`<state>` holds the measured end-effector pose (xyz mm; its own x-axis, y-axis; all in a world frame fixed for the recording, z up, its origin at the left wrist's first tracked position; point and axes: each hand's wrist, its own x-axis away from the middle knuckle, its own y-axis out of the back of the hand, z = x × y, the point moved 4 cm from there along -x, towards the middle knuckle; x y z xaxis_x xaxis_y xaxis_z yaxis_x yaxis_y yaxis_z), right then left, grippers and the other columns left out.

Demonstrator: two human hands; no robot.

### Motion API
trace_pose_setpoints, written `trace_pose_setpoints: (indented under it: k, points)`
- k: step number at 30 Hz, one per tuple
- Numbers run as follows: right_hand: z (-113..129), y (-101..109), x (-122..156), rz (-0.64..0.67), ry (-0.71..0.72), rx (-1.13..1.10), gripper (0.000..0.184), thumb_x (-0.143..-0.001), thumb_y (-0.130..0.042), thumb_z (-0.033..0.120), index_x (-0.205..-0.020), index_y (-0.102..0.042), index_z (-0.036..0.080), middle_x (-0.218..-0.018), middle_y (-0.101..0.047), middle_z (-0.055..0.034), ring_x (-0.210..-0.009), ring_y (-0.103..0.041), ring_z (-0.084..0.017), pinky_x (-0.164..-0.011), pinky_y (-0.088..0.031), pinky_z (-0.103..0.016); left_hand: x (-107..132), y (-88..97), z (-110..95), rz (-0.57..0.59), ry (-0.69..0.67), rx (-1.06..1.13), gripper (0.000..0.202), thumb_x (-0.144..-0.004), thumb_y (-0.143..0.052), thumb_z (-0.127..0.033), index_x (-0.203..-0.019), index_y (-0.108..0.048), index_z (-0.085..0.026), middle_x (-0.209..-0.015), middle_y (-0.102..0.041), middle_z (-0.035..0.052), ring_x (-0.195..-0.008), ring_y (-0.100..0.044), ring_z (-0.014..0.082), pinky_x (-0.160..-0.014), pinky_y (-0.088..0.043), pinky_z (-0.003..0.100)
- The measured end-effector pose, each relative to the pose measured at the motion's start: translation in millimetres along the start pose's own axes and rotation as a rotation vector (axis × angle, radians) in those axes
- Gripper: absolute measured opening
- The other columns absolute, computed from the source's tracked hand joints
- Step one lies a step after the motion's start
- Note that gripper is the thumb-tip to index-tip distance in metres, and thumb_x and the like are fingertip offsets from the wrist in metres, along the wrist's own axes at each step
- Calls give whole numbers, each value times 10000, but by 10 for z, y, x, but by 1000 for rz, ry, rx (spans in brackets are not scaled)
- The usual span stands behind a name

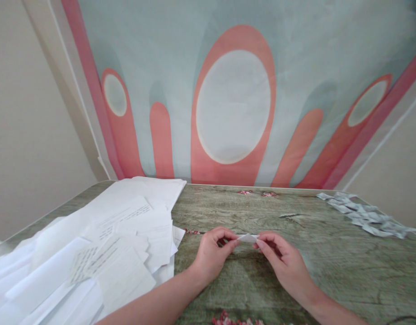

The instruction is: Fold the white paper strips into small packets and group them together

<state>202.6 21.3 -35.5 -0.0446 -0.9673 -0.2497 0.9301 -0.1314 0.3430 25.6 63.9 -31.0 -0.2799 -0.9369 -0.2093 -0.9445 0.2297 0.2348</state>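
Between my two hands, just above the table, is a small folded piece of white paper with a pointed top edge. My left hand pinches its left end between thumb and fingers. On the other side, the thumb and fingertips of my right hand close on the right end. Loose white paper sheets, some with printed text, lie in a spread pile left of my left hand. Several small folded paper pieces lie in a cluster at the far right.
The wood-patterned table has printed pink flowers and meets the wall at its back edge. A blue-green backdrop with coral arches and pale ovals hangs behind it. Plain walls stand at both sides.
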Motion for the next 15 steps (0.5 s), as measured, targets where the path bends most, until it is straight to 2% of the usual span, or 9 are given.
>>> trace_pose_setpoints:
  k: [5, 9, 15]
  points:
    - [18, 10, 9, 0, 1, 10, 203, -869, -497, 389, -865, -572, 201, -785, -633, -13, -757, -594, -169, -717, -449, -272, 4, 2, -5, -27, 76, 34, 85, -708, -647, -216, -758, -667, -150, -689, -637, 20, -616, -529, 136, -596, -404, 229]
    - [-14, 14, 23, -17, -29, -16, 186, -865, -510, 384, -887, -540, 202, -784, -631, -17, -759, -599, -171, -715, -449, -278, 9, -6, -8, -36, 72, 71, 144, -695, -656, -202, -828, -635, -151, -697, -610, 2, -622, -517, 121, -595, -397, 215]
    - [-84, -6, 18, -16, -48, -64, 212, -855, -529, 387, -953, -482, 205, -793, -630, -19, -754, -607, -167, -709, -452, -282, 7, -57, 35, 56, 103, 76, 207, -707, -650, -255, -876, -628, -138, -639, -547, -21, -573, -461, 105, -557, -362, 210]
